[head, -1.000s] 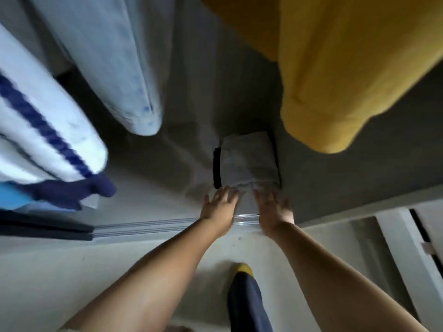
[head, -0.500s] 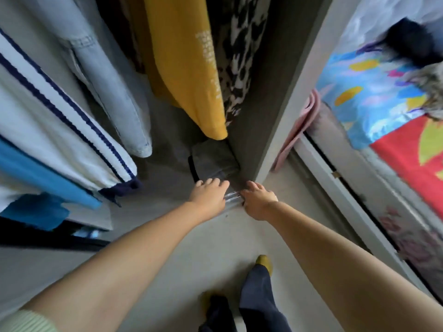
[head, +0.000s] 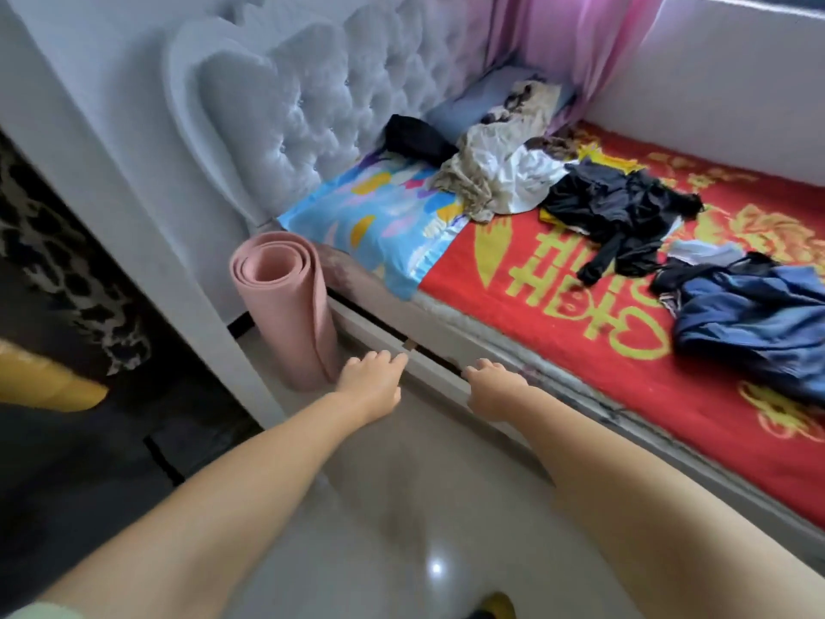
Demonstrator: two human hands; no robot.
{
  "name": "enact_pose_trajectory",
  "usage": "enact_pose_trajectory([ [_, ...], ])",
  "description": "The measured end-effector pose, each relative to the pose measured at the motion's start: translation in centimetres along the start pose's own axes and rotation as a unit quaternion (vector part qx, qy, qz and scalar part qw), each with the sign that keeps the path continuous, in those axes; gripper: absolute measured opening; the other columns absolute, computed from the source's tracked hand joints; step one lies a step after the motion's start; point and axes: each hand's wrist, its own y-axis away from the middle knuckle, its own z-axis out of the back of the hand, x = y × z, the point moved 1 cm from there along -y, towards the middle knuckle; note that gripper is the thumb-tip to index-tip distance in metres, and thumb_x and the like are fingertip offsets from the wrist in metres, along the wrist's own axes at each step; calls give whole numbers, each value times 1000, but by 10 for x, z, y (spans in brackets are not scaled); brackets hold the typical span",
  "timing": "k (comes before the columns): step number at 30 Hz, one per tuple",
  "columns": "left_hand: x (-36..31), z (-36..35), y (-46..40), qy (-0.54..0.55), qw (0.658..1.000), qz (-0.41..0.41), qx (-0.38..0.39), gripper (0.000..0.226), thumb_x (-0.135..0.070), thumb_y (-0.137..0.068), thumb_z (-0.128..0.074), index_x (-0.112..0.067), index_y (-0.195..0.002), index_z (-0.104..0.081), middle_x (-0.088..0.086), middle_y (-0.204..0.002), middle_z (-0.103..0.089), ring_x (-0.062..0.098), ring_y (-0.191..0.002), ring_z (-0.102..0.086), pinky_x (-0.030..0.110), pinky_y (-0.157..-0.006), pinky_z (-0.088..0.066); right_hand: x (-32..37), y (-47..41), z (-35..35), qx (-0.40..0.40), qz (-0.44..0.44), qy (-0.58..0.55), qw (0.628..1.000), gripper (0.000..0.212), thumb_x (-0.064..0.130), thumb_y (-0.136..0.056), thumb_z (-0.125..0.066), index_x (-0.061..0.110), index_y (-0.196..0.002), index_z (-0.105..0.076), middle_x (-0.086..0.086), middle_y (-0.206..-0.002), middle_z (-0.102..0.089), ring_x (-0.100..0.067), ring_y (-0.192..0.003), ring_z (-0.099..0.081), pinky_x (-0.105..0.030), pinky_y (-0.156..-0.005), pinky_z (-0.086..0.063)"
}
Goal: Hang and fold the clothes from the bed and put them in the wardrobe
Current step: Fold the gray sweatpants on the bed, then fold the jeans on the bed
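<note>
Head view: we look down at a pale glossy floor [head: 402, 507] beside the bed [head: 580, 332].
Bed: red cover with yellow figures, its long side running from lower right up to the tufted grey headboard [head: 312, 105].
Wardrobe: its open side [head: 67, 306] is at left; we see a leopard-print garment [head: 58, 243] and a yellow one [head: 44, 382] inside.
Clothes: 3 loose heaps lie on the bed, beige-white [head: 495, 172], black [head: 616, 212], blue [head: 750, 319].
Mat: pink roll [head: 285, 306] upright on the floor, at the bed's head end.
Hands: our left hand [head: 370, 382] and right hand [head: 495, 390] reach forward, both empty, fingers loosely spread.
</note>
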Motion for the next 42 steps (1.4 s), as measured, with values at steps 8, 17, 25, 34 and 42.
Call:
enact_pose_trajectory([
  [8,-195,36,-108,-6,994,-109,17,49,-26,-97,-43,-14,-143,-31,10,-134,-46,28,-122,-46,41,-94,-40,-229,45,-4,1,-125,-78,989,43,11,-95,-41,12,-137,-37,-13,-135,-41,-33,-120,-44,-45,-97,-44],
  [17,-342,56,-214,4,974,-224,27,49,-24,-99,-41,-15,-146,-29,8,-133,-46,27,-119,-46,39,-88,-43,-392,62,-28,-2,-247,-155,957,47,16,-94,-40,13,-141,-36,-14,-139,-38,-34,-125,-42,-46,-101,-41],
  [25,-412,72,-333,-23,954,-296,43,43,-24,-97,-43,-16,-139,-37,10,-126,-51,30,-110,-52,42,-85,-48,-490,16,-17,-19,-305,-210,929,46,25,-96,-41,13,-140,-37,-13,-138,-38,-33,-125,-45,-41,-100,-42],
  [34,-502,77,-426,-69,924,-365,91,42,-24,-95,-43,-15,-135,-40,9,-128,-49,30,-118,-49,38,-85,-45,-564,-10,-21,-122,-401,-274,866,31,21,-97,-40,15,-123,-54,-8,-123,-53,-30,-111,-56,-36,-87,-46],
  [42,-587,30,-462,-69,903,-394,157,41,-25,-94,-46,-15,-133,-41,9,-126,-49,29,-119,-47,40,-87,-43,-648,-4,-81,-111,-441,-340,823,31,22,-96,-40,17,-122,-57,-5,-123,-55,-28,-113,-55,-35,-87,-45],
])
